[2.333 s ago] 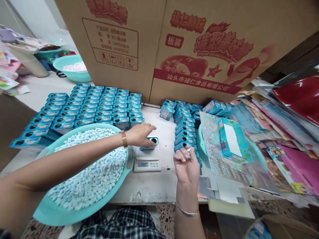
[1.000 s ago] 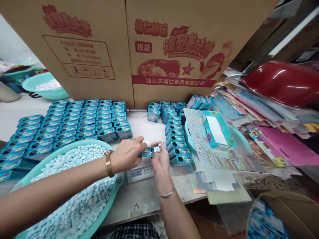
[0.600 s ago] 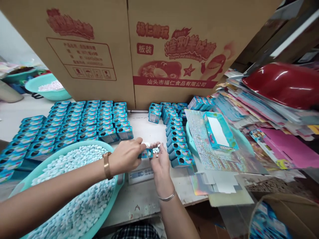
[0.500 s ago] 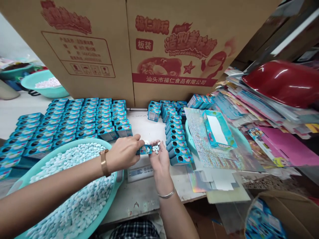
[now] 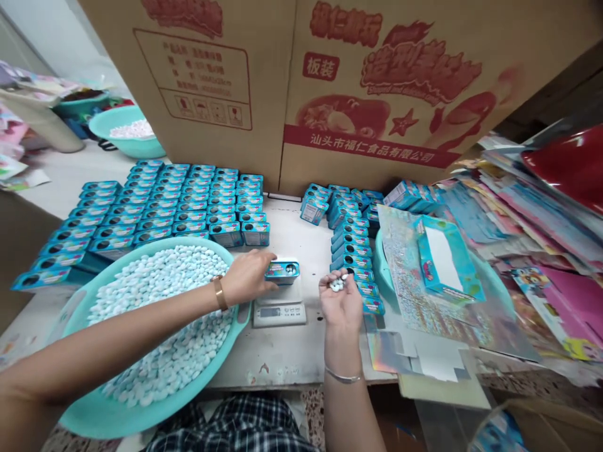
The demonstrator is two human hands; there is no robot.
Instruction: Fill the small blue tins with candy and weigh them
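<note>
My left hand grips a small blue tin that rests on a white digital scale. My right hand is cupped palm up to the right of the scale and holds a few pale candies. A big teal basin full of pale blue-white candies sits at the lower left, under my left forearm. Rows of blue tins cover the table behind the basin.
More blue tins stand in rows right of the scale. A tall printed cardboard carton walls off the back. Holographic sheets and a flat blue box lie on another teal basin at right, beside piled printed packaging. A far teal bowl holds candies.
The tin was held up between both hands; now it rests on the scale under my left hand. My right hand has drawn away to the right with candies in its palm.
</note>
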